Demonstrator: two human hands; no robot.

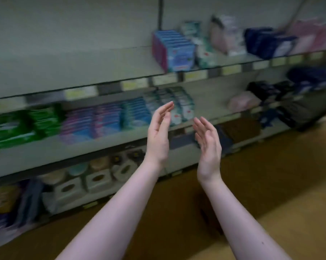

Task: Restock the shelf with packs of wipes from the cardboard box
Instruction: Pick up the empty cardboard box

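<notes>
Left hand & right hand spread flat, palms facing, holding nothing. Wipes packs prob. light, soft, slick film; take by both sides.

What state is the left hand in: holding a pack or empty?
Empty. Left hand open, fingers straight, nothing between palm and fingers.

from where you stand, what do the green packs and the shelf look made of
The green packs look like soft glossy plastic film: pale highlights, rumpled pillowy outlines. The shelf is probably painted metal, matte pale grey: thin flat boards with a label strip on the edge. Blur leaves both uncertain.
</notes>
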